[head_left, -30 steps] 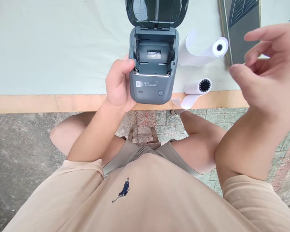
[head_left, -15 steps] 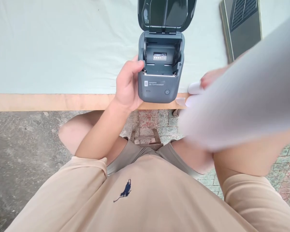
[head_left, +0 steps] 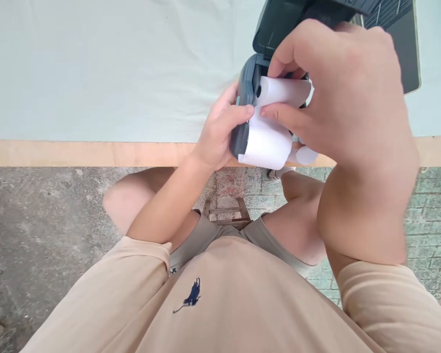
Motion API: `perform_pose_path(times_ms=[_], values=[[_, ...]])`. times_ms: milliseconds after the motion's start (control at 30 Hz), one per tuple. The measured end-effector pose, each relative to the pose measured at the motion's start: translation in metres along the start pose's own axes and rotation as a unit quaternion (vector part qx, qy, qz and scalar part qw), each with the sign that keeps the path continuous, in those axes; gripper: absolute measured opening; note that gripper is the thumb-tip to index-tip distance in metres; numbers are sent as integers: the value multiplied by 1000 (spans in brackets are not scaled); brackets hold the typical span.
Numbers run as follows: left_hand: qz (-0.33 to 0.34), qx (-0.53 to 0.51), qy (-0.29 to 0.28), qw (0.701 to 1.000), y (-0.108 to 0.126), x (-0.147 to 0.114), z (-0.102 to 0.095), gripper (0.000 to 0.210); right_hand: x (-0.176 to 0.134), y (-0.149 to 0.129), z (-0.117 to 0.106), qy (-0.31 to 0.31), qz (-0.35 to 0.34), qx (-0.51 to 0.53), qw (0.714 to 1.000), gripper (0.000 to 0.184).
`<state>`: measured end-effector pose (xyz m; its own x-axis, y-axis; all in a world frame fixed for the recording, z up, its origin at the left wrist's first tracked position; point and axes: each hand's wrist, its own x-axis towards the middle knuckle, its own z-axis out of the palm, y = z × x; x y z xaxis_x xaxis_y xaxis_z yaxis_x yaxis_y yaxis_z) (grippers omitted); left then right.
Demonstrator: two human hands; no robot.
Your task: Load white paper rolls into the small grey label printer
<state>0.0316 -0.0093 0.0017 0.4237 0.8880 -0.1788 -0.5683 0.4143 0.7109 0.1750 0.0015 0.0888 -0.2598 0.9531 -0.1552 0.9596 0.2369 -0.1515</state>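
My left hand [head_left: 222, 127] grips the left side of a small dark grey label printer [head_left: 247, 81], its thumb on the near rim. The printer's lid [head_left: 279, 27] stands raised. A white paper roll [head_left: 284, 89] with a dark core hole sits at the printer's open bay, and I cannot tell how deep it rests. My right hand [head_left: 349, 93] pinches this roll between thumb and fingers. From it, a loose paper end [head_left: 268, 142] hangs over the printer's front and hides the power button. The right hand covers much of the bay's right side.
A white rounded piece [head_left: 306, 155] lies by the table edge. Behind my right hand is a dark flat object [head_left: 400, 54] with a lined panel. The table has a pale cloth [head_left: 106, 73] and a bare wooden edge [head_left: 77, 153]. A wooden stool [head_left: 226, 211] is below.
My right hand has come in from the right and now holds the paper roll at the bay. The printer has shifted right and turned. The large blurred white shape at right is gone.
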Motion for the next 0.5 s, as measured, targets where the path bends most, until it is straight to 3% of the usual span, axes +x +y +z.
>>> perform_pose_path(times_ms=[67,200,300,367,433,500], values=[[1,-11,12,1000,1,0,0,16,1,0,-1,-4,-2,0,1000,38],[5,-60,12,998,4,1,1,15,-5,0,-9,57,-90,61,992,33],[-2,-69,5,998,4,0,-1,16,-11,0,-14,8,-102,62,993,17],[4,-53,11,999,2,0,-2,9,-13,2,-13,-23,-100,60,993,17],[2,-26,15,1000,1,0,-4,12,-15,5,-11,20,-112,87,990,22],[-5,-5,7,1000,1,-1,-4,19,-17,10,-8,97,-75,138,983,25]])
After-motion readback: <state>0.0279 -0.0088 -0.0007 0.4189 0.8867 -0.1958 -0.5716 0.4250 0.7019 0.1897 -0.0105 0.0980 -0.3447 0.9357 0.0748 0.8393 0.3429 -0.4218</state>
